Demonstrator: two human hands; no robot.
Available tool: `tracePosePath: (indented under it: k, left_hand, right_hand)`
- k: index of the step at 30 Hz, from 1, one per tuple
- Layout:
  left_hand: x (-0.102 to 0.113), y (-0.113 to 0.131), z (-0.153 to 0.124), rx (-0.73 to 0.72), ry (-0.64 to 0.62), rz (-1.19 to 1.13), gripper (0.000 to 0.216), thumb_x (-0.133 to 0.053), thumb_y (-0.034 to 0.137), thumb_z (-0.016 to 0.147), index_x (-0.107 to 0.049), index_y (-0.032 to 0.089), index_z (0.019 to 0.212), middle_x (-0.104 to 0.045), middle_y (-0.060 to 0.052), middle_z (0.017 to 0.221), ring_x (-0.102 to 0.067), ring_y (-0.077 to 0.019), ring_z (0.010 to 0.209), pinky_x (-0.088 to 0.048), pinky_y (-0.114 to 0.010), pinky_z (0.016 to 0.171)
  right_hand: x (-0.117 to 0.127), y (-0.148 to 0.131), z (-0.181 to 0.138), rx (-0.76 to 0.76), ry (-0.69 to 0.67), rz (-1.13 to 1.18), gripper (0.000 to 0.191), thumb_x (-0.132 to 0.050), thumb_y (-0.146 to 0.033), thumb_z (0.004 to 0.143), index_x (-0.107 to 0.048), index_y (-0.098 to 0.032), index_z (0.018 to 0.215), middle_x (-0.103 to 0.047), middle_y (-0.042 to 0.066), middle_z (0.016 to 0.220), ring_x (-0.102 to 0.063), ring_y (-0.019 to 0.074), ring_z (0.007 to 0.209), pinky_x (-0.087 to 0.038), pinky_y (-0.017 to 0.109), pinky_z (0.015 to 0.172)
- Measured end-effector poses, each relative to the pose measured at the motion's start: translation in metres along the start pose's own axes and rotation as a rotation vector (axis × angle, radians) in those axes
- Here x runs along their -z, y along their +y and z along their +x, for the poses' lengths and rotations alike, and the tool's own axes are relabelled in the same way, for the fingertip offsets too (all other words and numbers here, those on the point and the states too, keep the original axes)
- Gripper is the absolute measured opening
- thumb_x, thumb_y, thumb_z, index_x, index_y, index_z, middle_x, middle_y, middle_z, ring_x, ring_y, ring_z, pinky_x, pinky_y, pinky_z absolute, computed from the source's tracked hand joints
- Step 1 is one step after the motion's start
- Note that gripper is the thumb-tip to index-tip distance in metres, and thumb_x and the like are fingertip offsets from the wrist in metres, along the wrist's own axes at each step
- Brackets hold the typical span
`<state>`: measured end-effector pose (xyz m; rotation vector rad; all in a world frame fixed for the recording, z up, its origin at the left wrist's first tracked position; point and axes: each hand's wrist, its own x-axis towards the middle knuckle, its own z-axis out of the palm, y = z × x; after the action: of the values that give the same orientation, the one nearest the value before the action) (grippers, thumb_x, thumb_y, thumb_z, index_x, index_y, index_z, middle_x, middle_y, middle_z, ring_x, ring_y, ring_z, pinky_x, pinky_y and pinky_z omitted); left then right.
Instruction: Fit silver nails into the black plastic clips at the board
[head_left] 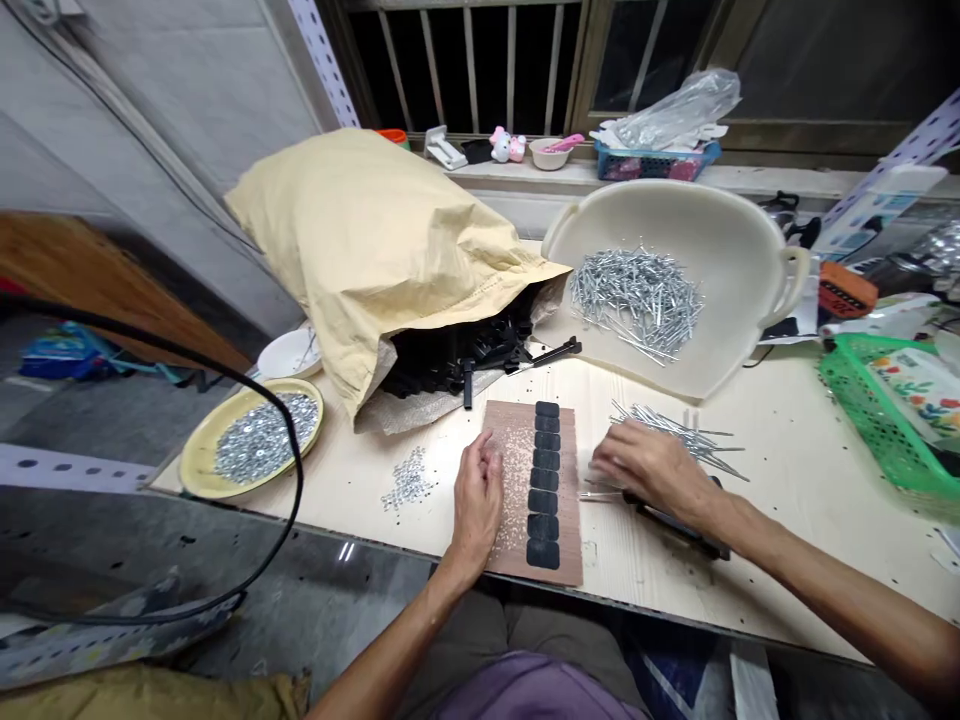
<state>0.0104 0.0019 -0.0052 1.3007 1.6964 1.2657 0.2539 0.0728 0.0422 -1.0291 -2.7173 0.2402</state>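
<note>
A brown board [514, 570] lies before me, with a column of black rounded pads [544, 500] and a patch of small pale specks. My left hand [478, 500] rests at the board's left edge, its fingers curled in towards the thumb; anything between them is too small to make out. To the right of the board, my right hand [656, 470] is smeared by motion, beside a loose pile of thin metal pins [709, 445]. Under that hand lies a black part [686, 530] with a metal rod sticking out leftward, partly hidden. Small metal washers [410, 480] are scattered left of the board.
A yellow plate [199, 450] of washers stands at the left table edge, near a white bowl [289, 352]. A large paper sack [390, 230] spills black plastic parts [480, 350]. Behind sits a white basin [739, 260] with metal pins [637, 295]. A green basket [862, 420] is right.
</note>
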Motion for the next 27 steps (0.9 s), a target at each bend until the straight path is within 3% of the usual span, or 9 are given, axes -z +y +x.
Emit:
tracePosePath:
  k: [3, 7, 11, 14, 19, 22, 25, 27]
  left_hand:
    - [0.013, -0.001, -0.004, -0.043, -0.011, 0.059, 0.034, -0.042, 0.035, 0.093, -0.054, 0.021, 0.122, -0.057, -0.007, 0.097, -0.056, -0.0136, 0.072, -0.047, -0.026, 0.064]
    - [0.056, -0.012, -0.001, -0.195, 0.114, 0.417, 0.026, -0.043, 0.03, 0.093, -0.062, 0.021, 0.109, -0.058, -0.007, 0.097, -0.055, -0.0191, 0.089, -0.045, -0.031, 0.078]
    - [0.098, -0.031, 0.013, -0.252, 0.155, 0.817, 0.026, -0.045, 0.029, 0.092, -0.066, 0.021, 0.106, -0.061, -0.009, 0.091, -0.05, -0.0226, 0.088, -0.042, -0.034, 0.076]
    - [0.108, -0.041, 0.025, -0.289, 0.109, 0.972, 0.025, -0.045, 0.029, 0.092, -0.068, 0.022, 0.101, -0.061, -0.008, 0.086, -0.047, -0.0229, 0.083, -0.04, -0.033, 0.069]
    - [0.101, -0.042, 0.041, -0.346, -0.027, 1.124, 0.022, -0.046, 0.025, 0.091, -0.068, 0.022, 0.09, -0.059, -0.008, 0.081, -0.044, -0.0233, 0.079, -0.035, -0.033, 0.064]
    - [0.1, -0.039, 0.046, -0.357, -0.08, 1.169, 0.02, -0.046, 0.02, 0.09, -0.065, 0.019, 0.086, -0.059, -0.009, 0.082, -0.046, -0.0239, 0.081, -0.037, -0.034, 0.067]
    - [0.1, -0.035, 0.047, -0.321, -0.1, 1.149, 0.019, -0.045, 0.016, 0.089, -0.063, 0.016, 0.082, -0.06, -0.011, 0.085, -0.049, -0.025, 0.084, -0.039, -0.036, 0.07]
    - [0.098, -0.03, 0.046, -0.288, -0.084, 1.008, 0.017, -0.046, 0.016, 0.088, -0.062, 0.015, 0.082, -0.061, -0.011, 0.086, -0.051, -0.0251, 0.086, -0.04, -0.036, 0.073]
  right_hand:
    - [-0.006, 0.023, 0.052, 0.002, 0.129, -0.154, 0.029, -0.038, -0.031, 0.096, -0.063, -0.018, 0.092, -0.063, 0.01, 0.09, -0.05, 0.0227, 0.085, -0.037, 0.034, 0.068]
    - [-0.042, 0.054, 0.124, 0.048, 0.165, -0.269, 0.026, -0.041, -0.032, 0.095, -0.061, -0.017, 0.101, -0.063, 0.012, 0.097, -0.048, 0.0254, 0.093, -0.033, 0.035, 0.073]
    - [-0.072, 0.071, 0.155, 0.067, 0.155, -0.317, 0.026, -0.042, -0.034, 0.095, -0.061, -0.017, 0.097, -0.063, 0.01, 0.09, -0.047, 0.024, 0.089, -0.029, 0.037, 0.078]
    - [-0.079, 0.073, 0.157, 0.097, 0.132, -0.305, 0.029, -0.038, -0.031, 0.097, -0.063, -0.017, 0.092, -0.06, 0.01, 0.086, -0.046, 0.022, 0.085, -0.028, 0.035, 0.078]
    - [-0.072, 0.074, 0.147, 0.148, 0.106, -0.305, 0.028, -0.037, -0.02, 0.096, -0.065, -0.016, 0.096, -0.059, 0.011, 0.09, -0.047, 0.0204, 0.082, -0.034, 0.033, 0.075]
    - [-0.061, 0.069, 0.134, 0.195, 0.181, -0.234, 0.03, -0.037, -0.016, 0.095, -0.064, -0.015, 0.107, -0.061, 0.012, 0.097, -0.049, 0.0201, 0.084, -0.038, 0.033, 0.076]
    - [-0.045, 0.044, 0.113, 0.176, 0.311, -0.096, 0.032, -0.039, -0.015, 0.094, -0.06, -0.014, 0.118, -0.062, 0.011, 0.1, -0.051, 0.0205, 0.087, -0.042, 0.034, 0.077]
    - [-0.035, 0.015, 0.096, 0.1, 0.348, 0.015, 0.035, -0.04, -0.016, 0.094, -0.057, -0.015, 0.124, -0.062, 0.011, 0.097, -0.052, 0.0204, 0.086, -0.045, 0.034, 0.075]
